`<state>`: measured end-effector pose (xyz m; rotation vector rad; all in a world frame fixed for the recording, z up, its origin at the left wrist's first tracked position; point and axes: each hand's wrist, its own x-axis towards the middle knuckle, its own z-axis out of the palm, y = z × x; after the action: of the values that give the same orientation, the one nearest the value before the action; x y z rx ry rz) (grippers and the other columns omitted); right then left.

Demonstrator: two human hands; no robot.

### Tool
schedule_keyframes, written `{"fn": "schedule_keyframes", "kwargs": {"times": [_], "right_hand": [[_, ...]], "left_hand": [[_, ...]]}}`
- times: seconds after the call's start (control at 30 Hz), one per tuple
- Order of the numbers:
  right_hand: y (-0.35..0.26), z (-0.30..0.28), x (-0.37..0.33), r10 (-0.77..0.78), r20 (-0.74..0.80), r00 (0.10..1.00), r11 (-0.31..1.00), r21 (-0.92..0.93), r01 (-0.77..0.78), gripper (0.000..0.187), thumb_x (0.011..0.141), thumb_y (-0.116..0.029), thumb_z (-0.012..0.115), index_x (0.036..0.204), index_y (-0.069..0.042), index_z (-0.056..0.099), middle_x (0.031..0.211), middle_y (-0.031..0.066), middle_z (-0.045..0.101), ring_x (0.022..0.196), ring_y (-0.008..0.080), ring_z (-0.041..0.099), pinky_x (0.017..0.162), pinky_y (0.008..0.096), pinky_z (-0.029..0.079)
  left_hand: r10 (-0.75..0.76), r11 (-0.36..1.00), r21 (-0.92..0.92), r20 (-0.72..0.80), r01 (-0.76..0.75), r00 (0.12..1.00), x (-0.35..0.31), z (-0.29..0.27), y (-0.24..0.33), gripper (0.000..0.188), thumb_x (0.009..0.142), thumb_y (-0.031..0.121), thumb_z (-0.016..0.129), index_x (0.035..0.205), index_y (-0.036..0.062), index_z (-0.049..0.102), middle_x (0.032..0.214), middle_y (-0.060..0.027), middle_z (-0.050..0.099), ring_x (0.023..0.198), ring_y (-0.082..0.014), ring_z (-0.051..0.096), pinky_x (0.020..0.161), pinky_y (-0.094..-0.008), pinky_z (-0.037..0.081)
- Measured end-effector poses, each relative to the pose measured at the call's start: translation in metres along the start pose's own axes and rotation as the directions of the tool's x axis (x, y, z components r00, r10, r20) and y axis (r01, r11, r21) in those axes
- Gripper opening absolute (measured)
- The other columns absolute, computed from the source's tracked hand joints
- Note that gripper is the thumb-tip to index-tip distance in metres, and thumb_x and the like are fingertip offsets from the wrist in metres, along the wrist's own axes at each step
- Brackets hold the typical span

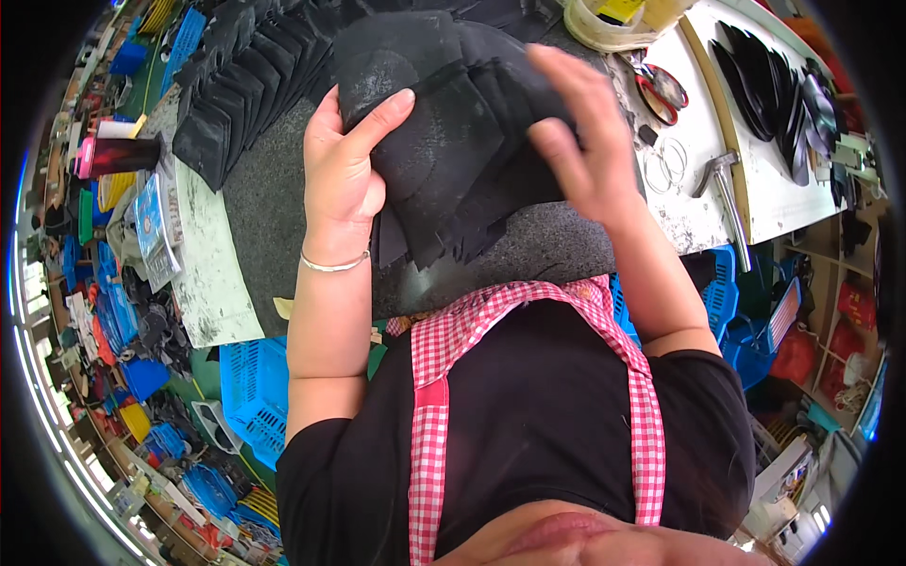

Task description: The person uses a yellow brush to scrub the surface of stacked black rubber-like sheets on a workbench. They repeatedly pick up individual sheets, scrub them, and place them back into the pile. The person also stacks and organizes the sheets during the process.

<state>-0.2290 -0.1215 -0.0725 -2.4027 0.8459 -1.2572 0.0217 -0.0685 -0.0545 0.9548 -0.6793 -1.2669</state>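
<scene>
A stack of thin black cut pieces, like leather or shoe-upper parts, lies overlapped on the dark speckled work surface. My left hand grips its left edge, the thumb pressed on top and the fingers partly hidden at the edge. My right hand is at the right side of the stack, slightly blurred, with thumb and fingers apart and nothing between them. Whether its fingertips touch the pieces I cannot tell. More black pieces fan out in an overlapping row at the far left.
At the right are a glue-stained tub, red-handled scissors, a hammer and clear rings. Black curved pieces lie beyond a wooden strip. A dark red cup stands left; blue baskets are below the table.
</scene>
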Motion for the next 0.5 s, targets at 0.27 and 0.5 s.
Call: {"fn": "schedule_keyframes", "kwargs": {"times": [0.27, 0.5], "right_hand": [[0.007, 0.003, -0.017, 0.225, -0.082, 0.971, 0.970, 0.116, -0.215, 0.059, 0.091, -0.024, 0.077, 0.142, -0.002, 0.055, 0.137, 0.0195, 0.060, 0.126, 0.0348, 0.055, 0.112, 0.0446, 0.039], [0.015, 0.030, -0.055, 0.508, -0.064, 0.859, 0.778, 0.463, -0.425, 0.063, 0.109, -0.031, 0.047, 0.162, -0.004, 0.027, 0.156, 0.0215, 0.041, 0.147, 0.0331, 0.038, 0.121, 0.0414, 0.029]], "left_hand": [[-0.109, 0.981, 0.162, 0.034, 0.102, 0.993, 0.010, -0.001, -0.001, 0.038, 0.088, 0.002, 0.078, 0.123, -0.0005, 0.063, 0.115, -0.0095, 0.071, 0.104, -0.0182, 0.069, 0.094, -0.0332, 0.056], [-0.096, 0.994, 0.052, -0.068, 0.100, 0.993, -0.008, -0.030, -0.016, 0.043, 0.089, 0.004, 0.071, 0.130, -0.0008, 0.060, 0.122, -0.0110, 0.068, 0.112, -0.0211, 0.066, 0.101, -0.0360, 0.052]]}}
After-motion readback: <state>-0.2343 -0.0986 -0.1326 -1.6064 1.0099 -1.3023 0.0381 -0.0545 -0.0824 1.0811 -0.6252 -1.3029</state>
